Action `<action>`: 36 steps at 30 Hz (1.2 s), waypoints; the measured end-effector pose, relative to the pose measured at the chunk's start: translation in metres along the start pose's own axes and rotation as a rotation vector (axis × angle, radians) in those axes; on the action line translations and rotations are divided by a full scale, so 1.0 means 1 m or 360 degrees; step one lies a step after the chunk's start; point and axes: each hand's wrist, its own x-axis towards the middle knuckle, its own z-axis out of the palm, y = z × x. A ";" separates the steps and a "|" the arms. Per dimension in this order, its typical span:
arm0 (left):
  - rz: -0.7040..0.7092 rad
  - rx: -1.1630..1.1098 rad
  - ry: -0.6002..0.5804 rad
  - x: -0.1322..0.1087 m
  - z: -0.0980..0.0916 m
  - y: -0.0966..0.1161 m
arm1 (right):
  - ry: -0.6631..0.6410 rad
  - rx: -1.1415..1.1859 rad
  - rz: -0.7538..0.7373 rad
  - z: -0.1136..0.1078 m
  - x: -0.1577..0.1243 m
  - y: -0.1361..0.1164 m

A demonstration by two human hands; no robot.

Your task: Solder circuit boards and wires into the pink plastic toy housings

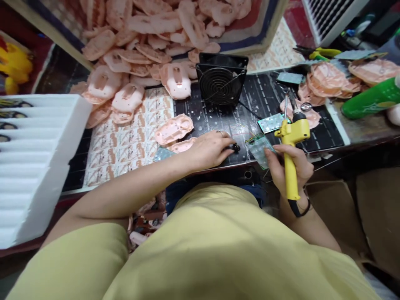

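Observation:
My right hand [295,166] is wrapped round a yellow soldering gun [291,179], its metal tip pointing up and away from me. The thumb and fingers of that hand also pinch a green circuit board [261,151] at the table's front edge. Thin wires show at the board's upper left corner. My left hand [214,149] rests on the black tabletop, fingertips closed on a small black part [236,147] just left of the board. Near the left wrist lie two pink plastic shells [174,128] and another board [164,153], partly covered by the forearm.
A black fan [221,81] stands behind my hands. Pink shells [137,46] spill from a large box at the back. A white foam tray [40,166] is on the left. Another circuit board [270,123], stacked shells [328,81] and a green can [371,99] sit on the right.

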 end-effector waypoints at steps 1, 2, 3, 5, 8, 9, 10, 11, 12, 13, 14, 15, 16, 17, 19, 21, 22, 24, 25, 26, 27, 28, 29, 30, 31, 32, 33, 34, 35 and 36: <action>0.0010 0.0130 -0.0035 0.006 0.000 0.005 | 0.0009 -0.0016 -0.0012 -0.002 0.001 0.001; 0.0009 0.0233 -0.0068 0.012 0.001 0.009 | 0.0018 -0.0029 -0.0033 -0.003 0.002 0.002; 0.0005 0.0311 -0.0101 0.018 0.002 0.013 | 0.0023 -0.0041 -0.0056 -0.004 0.003 0.003; 0.0005 0.0422 -0.0142 0.027 0.005 0.019 | 0.0031 -0.0062 -0.0096 -0.004 0.004 0.005; 0.0062 0.0537 -0.0132 0.038 0.009 0.021 | 0.0037 -0.0078 -0.0102 -0.006 0.003 0.009; 0.0091 0.0581 -0.0111 0.041 0.011 0.020 | 0.0039 -0.0083 -0.0091 -0.007 0.001 0.010; 0.0125 0.0635 -0.0076 0.042 0.013 0.019 | 0.0043 -0.0085 -0.0076 -0.008 -0.001 0.012; 0.0162 0.0697 -0.0027 0.044 0.015 0.017 | 0.0044 -0.0088 -0.0057 -0.009 -0.004 0.013; 0.0196 0.0762 0.0028 0.044 0.016 0.016 | 0.0043 -0.0091 -0.0040 -0.010 -0.007 0.014; 0.0221 0.0815 0.0076 0.043 0.017 0.015 | 0.0033 -0.0091 -0.0022 -0.010 -0.010 0.015; 0.0230 0.0847 0.0095 0.041 0.018 0.015 | 0.0017 -0.0087 -0.0003 -0.011 -0.014 0.016; 0.0228 0.0851 0.0079 0.038 0.017 0.016 | -0.0002 -0.0079 0.0017 -0.011 -0.018 0.015; 0.0212 0.0835 0.0038 0.035 0.015 0.018 | -0.0016 -0.0070 0.0036 -0.010 -0.022 0.015; 0.0188 0.0809 -0.0011 0.030 0.012 0.021 | -0.0025 -0.0061 0.0057 -0.010 -0.025 0.015; 0.0148 0.0747 -0.0036 0.020 0.005 0.025 | -0.0020 -0.0049 0.0082 -0.009 -0.031 0.013; 0.0117 0.0673 0.0149 0.012 -0.001 0.029 | -0.0011 -0.0050 0.0075 -0.008 -0.036 0.012; 0.0108 0.0627 0.0293 0.010 -0.002 0.029 | -0.0011 -0.0050 0.0061 -0.009 -0.037 0.011; 0.0097 0.0513 0.0556 0.011 0.000 0.030 | -0.0021 -0.0048 0.0025 -0.009 -0.039 0.010; 0.0085 0.0460 0.0624 0.013 0.003 0.029 | -0.0027 -0.0047 0.0007 -0.009 -0.040 0.009; 0.0059 0.0417 0.0637 0.017 0.006 0.029 | -0.0030 -0.0046 -0.0016 -0.010 -0.040 0.008; 0.0007 0.0384 0.0612 0.020 0.010 0.029 | -0.0035 -0.0046 -0.0038 -0.010 -0.041 0.007; -0.0069 0.0360 0.0561 0.024 0.013 0.028 | -0.0039 -0.0051 -0.0062 -0.010 -0.041 0.006; -0.0155 0.0334 0.0489 0.028 0.016 0.028 | -0.0042 -0.0059 -0.0085 -0.010 -0.041 0.005; -0.0232 0.0298 0.0409 0.031 0.018 0.028 | -0.0047 -0.0068 -0.0107 -0.010 -0.041 0.003; -0.0287 0.0244 0.0338 0.034 0.019 0.028 | -0.0051 -0.0077 -0.0122 -0.009 -0.041 0.001; -0.0317 0.0164 0.0289 0.036 0.020 0.028 | -0.0056 -0.0082 -0.0130 -0.009 -0.040 -0.001; -0.0325 0.0060 0.0268 0.038 0.021 0.029 | -0.0060 -0.0081 -0.0130 -0.009 -0.040 -0.002; -0.0319 -0.0060 0.0283 0.040 0.022 0.029 | -0.0063 -0.0073 -0.0127 -0.008 -0.040 -0.004; -0.0313 -0.0189 0.0329 0.041 0.023 0.029 | -0.0067 -0.0060 -0.0118 -0.007 -0.040 -0.005; -0.0310 -0.0320 0.0390 0.042 0.025 0.029 | -0.0067 -0.0043 -0.0110 -0.006 -0.040 -0.006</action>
